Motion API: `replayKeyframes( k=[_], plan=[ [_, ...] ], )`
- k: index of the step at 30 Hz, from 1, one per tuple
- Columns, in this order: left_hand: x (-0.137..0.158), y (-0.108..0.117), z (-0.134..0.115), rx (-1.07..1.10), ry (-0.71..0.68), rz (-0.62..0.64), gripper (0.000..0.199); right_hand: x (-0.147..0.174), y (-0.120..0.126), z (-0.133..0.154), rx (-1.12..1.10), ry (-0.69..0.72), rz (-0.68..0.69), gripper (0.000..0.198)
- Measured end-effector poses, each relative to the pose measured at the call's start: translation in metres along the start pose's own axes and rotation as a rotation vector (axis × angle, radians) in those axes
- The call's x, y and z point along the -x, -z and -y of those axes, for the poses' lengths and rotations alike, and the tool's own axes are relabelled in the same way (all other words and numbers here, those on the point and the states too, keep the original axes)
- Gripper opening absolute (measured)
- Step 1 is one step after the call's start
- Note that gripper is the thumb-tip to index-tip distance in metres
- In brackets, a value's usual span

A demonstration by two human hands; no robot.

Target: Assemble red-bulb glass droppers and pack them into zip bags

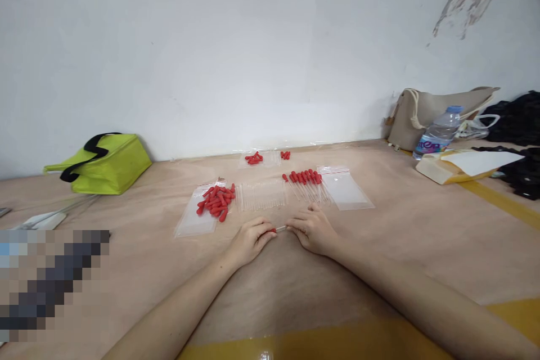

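Observation:
Low over the table, my left hand [253, 241] pinches a red rubber bulb [273, 230]. My right hand [310, 229] is closed on a clear glass dropper tube [282, 228], whose left end meets the bulb between my hands. Beyond my left hand, a pile of red bulbs [216, 201] rests partly on a clear plastic bag [196, 219]. A row of bare glass tubes [261, 196] lies in the middle. Behind my right hand are several droppers with red bulbs fitted [307, 176], their tubes pointing toward me.
An empty zip bag [348, 191] lies right of the droppers. More red bulbs [253, 158] sit near the wall. A lime-green bag [112, 166] stands at left. At right are a water bottle [439, 132], a beige bag [403, 126] and a yellow envelope [455, 171].

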State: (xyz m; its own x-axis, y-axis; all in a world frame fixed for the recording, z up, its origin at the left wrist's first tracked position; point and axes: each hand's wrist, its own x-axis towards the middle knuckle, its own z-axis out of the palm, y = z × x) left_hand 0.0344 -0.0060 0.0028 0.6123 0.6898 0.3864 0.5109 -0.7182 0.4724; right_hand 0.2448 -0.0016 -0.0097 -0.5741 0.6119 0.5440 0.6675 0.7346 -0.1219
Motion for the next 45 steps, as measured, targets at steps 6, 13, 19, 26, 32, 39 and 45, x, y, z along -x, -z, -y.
replayKeyframes(
  k=[6,13,19,26,32,39,45],
  plan=[
    [0.002,-0.001,0.0,-0.078,-0.007,0.009,0.018,0.002,-0.002,0.005,0.061,0.032,-0.049,0.016],
    [0.004,-0.003,-0.003,-0.127,-0.042,-0.01,0.017,0.002,-0.003,0.01,0.049,0.059,-0.071,0.017],
    [0.004,-0.003,-0.005,-0.117,-0.058,-0.002,0.017,0.001,-0.004,0.015,0.02,0.047,-0.052,0.019],
    [-0.002,0.0,-0.001,-0.059,-0.007,-0.051,0.016,-0.009,0.003,0.019,0.117,-0.019,-0.031,0.02],
    [-0.002,0.003,0.0,-0.083,0.086,-0.165,0.034,-0.014,0.017,0.01,0.226,-0.145,0.038,0.022],
    [-0.005,0.002,0.002,-0.123,0.069,-0.066,0.015,-0.046,0.011,-0.03,0.19,-0.697,0.03,0.032],
    [-0.004,0.001,0.003,-0.094,0.043,-0.072,0.014,-0.077,-0.007,-0.043,0.275,-0.88,0.078,0.041]
  ],
)
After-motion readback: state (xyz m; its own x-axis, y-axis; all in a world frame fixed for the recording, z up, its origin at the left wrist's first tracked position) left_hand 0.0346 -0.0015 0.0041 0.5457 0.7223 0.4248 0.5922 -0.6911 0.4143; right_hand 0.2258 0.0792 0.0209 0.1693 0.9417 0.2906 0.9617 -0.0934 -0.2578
